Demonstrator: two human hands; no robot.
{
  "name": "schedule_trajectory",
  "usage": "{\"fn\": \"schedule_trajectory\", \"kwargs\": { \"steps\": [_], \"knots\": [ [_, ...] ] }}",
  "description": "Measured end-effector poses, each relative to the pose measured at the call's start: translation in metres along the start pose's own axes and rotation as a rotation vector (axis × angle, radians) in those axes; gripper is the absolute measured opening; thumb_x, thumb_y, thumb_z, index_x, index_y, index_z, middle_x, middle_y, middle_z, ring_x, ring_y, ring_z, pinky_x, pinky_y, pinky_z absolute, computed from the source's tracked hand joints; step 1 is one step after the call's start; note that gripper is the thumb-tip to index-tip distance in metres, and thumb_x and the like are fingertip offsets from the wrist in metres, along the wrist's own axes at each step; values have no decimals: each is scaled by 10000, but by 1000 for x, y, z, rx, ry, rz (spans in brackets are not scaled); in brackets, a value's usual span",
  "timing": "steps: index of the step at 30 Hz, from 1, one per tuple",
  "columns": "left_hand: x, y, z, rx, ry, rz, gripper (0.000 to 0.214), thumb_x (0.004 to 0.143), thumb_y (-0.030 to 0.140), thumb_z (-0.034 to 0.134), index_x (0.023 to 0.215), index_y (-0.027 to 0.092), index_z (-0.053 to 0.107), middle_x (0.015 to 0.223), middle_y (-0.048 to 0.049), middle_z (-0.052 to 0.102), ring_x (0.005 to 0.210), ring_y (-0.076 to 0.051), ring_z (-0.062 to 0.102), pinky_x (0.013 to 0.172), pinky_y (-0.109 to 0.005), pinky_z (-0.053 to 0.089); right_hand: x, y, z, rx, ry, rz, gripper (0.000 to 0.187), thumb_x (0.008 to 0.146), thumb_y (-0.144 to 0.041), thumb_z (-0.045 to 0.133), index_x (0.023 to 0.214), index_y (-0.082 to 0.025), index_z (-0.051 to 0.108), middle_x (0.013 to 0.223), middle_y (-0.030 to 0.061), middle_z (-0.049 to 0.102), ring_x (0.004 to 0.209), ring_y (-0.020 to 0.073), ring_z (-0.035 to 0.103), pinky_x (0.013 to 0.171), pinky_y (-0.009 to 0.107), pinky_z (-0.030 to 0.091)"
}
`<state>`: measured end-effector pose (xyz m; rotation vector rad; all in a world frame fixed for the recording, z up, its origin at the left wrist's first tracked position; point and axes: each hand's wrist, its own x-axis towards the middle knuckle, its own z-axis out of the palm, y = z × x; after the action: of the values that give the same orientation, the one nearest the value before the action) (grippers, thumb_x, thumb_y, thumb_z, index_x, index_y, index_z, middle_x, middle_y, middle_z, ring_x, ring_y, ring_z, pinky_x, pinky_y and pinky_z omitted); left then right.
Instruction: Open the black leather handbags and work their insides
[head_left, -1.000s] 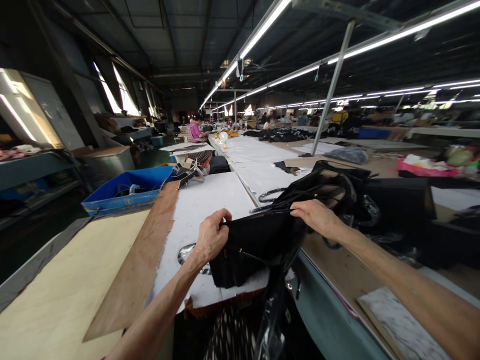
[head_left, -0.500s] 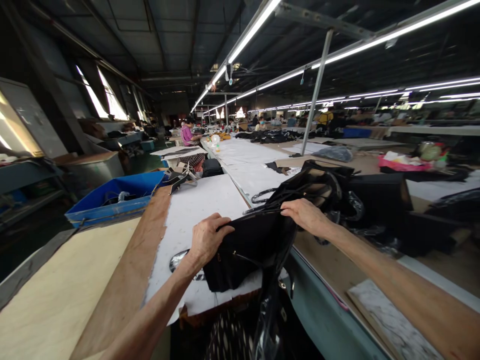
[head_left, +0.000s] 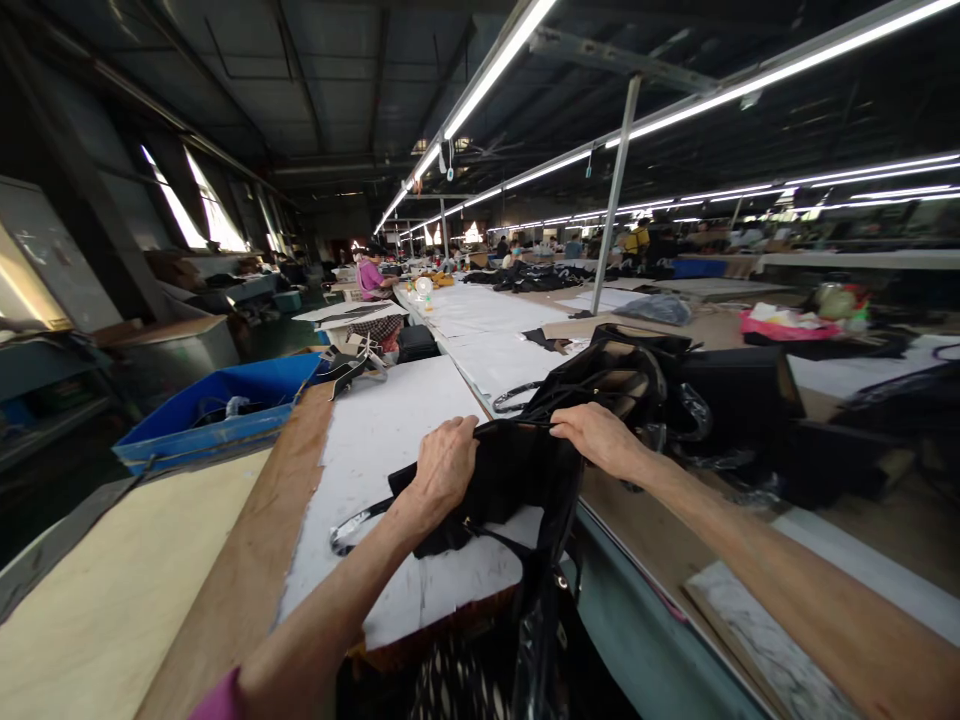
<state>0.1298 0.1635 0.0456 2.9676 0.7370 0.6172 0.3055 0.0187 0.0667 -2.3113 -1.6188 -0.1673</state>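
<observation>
A black bag (head_left: 517, 470) hangs between my two hands over the near end of the white-covered table (head_left: 405, 405). My left hand (head_left: 448, 460) is closed on its top edge at the left. With fingers pinched, my right hand (head_left: 596, 432) grips the same edge farther right. A plastic-wrapped handle (head_left: 352, 525) loops out on the left, lying on the white sheet. Straps and clear plastic dangle from the bag's right side past the table's front edge. The bag's lower part and inside are hard to make out in the dark.
More black bags (head_left: 735, 390) are heaped on the right with plastic-wrapped handles. A blue bin (head_left: 217, 400) stands at the left beside a brown board (head_left: 247, 540). A metal post (head_left: 616, 200) rises beyond the heap. Farther off, a person in purple (head_left: 370, 275) sits by the table.
My left hand has moved right and slightly up, closer to my right hand. The bag's front has folded in and its lower edge has risen. The view has shifted a little.
</observation>
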Motion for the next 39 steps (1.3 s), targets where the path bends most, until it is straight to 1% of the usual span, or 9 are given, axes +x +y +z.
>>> {"fn": "schedule_trajectory", "kwargs": {
  "steps": [8,11,14,19,26,32,35,37,39],
  "knots": [
    [22,4,4,42,-35,159,189,842,262,378,993,215,482,913,-42,576,859,-176,546,719,-276,409,3,6,5,17,-1,38,224,788,-282,428,630,-203,564,602,-4,550,644,126,512,603,214,311],
    [24,4,4,17,-1,250,211,846,236,367,1043,218,443,1007,-44,544,901,-164,531,767,-272,406,4,8,6,25,0,41,216,786,-279,430,638,-206,569,611,-3,558,651,128,514,603,213,309],
    [22,-4,5,-45,29,309,289,817,255,431,1101,224,392,1125,-40,487,950,-166,518,792,-274,413,5,10,4,31,-9,36,222,788,-288,426,640,-210,572,591,-8,545,633,124,505,592,214,304],
    [17,-20,3,-188,7,299,419,747,291,535,1122,220,364,1156,-34,469,929,-153,536,799,-264,427,5,13,2,30,-33,24,244,785,-291,419,600,-208,554,562,-20,523,606,123,480,557,219,283],
    [23,-27,1,-302,-3,356,327,744,243,536,1055,228,434,1157,-11,477,925,-125,531,810,-231,414,3,14,-2,63,-39,13,256,789,-307,397,604,-205,542,564,-26,520,591,119,472,552,220,283],
    [25,-32,3,-212,-61,288,398,726,338,546,1087,221,426,1132,-25,506,890,-155,551,788,-266,413,-1,9,-5,42,-56,-5,274,803,-317,390,600,-208,539,538,-26,523,559,116,479,541,222,285],
    [25,-30,4,-169,-68,283,391,731,334,536,1094,237,430,1125,-15,524,890,-162,557,784,-261,404,-6,5,-4,2,-48,34,271,821,-319,377,630,-212,536,567,-19,550,582,122,503,542,223,287],
    [24,-28,3,-133,-87,261,391,732,325,532,1102,256,430,1072,-8,564,874,-172,567,771,-263,400,-7,1,-2,-28,-42,82,231,822,-305,387,675,-218,543,601,-14,571,620,132,526,542,223,290],
    [23,-26,3,-109,-108,210,399,728,331,532,1108,266,427,969,-4,611,838,-184,581,742,-265,400,-5,-4,0,-69,-24,85,128,800,-270,437,770,-231,554,684,-8,602,698,148,550,565,226,303]
  ]
}}
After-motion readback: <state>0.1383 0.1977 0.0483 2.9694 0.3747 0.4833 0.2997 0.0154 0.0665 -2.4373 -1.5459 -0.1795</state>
